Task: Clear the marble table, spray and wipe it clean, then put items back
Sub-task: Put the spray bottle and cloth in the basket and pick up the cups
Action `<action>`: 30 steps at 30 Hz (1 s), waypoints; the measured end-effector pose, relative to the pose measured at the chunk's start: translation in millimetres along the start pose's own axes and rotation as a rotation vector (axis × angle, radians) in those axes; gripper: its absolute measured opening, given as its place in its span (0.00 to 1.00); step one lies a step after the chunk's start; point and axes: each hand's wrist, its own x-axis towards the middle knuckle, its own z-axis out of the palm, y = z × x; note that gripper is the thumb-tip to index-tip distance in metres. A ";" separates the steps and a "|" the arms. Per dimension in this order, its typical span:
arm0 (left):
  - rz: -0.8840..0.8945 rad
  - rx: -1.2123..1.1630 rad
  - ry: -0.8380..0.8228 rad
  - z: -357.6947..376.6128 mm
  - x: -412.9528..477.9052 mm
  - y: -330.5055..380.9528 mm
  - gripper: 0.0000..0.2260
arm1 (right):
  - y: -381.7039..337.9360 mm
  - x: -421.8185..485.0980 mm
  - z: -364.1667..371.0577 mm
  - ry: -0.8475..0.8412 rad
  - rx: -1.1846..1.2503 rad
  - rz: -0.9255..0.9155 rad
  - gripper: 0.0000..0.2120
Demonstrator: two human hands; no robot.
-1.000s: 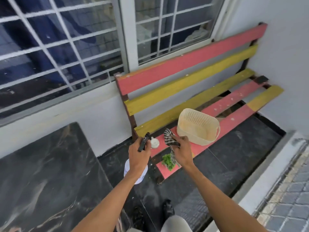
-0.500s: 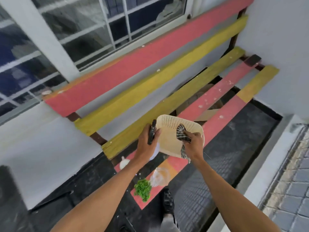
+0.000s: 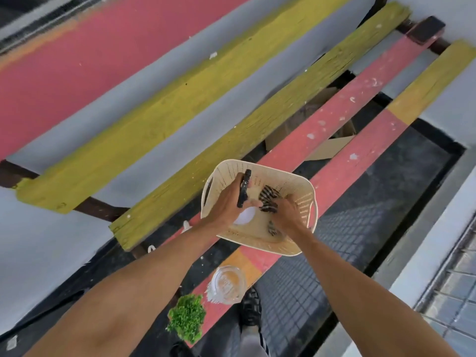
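Note:
A cream plastic basket (image 3: 296, 188) stands on the red seat slat of the bench (image 3: 342, 104). Both my hands are inside it. My left hand (image 3: 226, 204) grips a spray bottle by its black trigger head (image 3: 244, 188); its white body (image 3: 244, 216) hangs below my palm. My right hand (image 3: 287, 211) holds a black-and-white striped cloth (image 3: 268, 199) low in the basket. The marble table is out of view.
On the near end of the seat slat sit a clear glass dish (image 3: 228, 282) and a small green plant (image 3: 186, 316). A small white object (image 3: 186, 225) lies by the yellow slat. Cardboard (image 3: 329, 148) lies under the bench. Dark tiled floor (image 3: 360, 228) runs along the right.
I have moved closer to the bench and the view tilted down. Both hands have gone from in front of the basket down into it, with the bottle and the cloth.

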 end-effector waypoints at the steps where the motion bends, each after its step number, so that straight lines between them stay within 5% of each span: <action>1: 0.005 0.008 0.001 -0.9 1.1 -2.8 0.27 | 0.5 3.1 1.8 -0.042 -0.008 0.004 0.22; 6: -0.032 0.061 -0.075 -9.0 -8.2 -9.6 0.33 | -3.3 -3.6 -3.9 -0.068 -0.016 -0.006 0.25; 12: -0.089 0.164 -0.129 -28.5 -40.6 -10.3 0.38 | -30.3 -60.2 -9.6 0.226 0.153 -0.082 0.22; 15: -0.053 0.102 0.040 -52.6 -72.1 -8.1 0.31 | -50.6 -105.2 1.5 0.510 0.220 -0.171 0.18; 18: -0.070 -0.020 0.416 -78.7 -123.8 -23.3 0.19 | -79.8 -154.3 34.7 0.751 0.227 -0.382 0.12; 22: -0.315 -0.047 0.692 -93.6 -196.8 -82.7 0.15 | -118.8 -172.4 104.6 0.380 0.090 -0.685 0.10; 26: -0.554 0.041 0.537 -84.4 -226.4 -138.1 0.29 | -141.7 -130.5 149.3 0.014 -0.083 -0.434 0.32; 30: -0.613 0.016 0.399 -64.6 -226.2 -166.6 0.39 | -144.9 -95.7 175.2 -0.036 -0.217 -0.310 0.40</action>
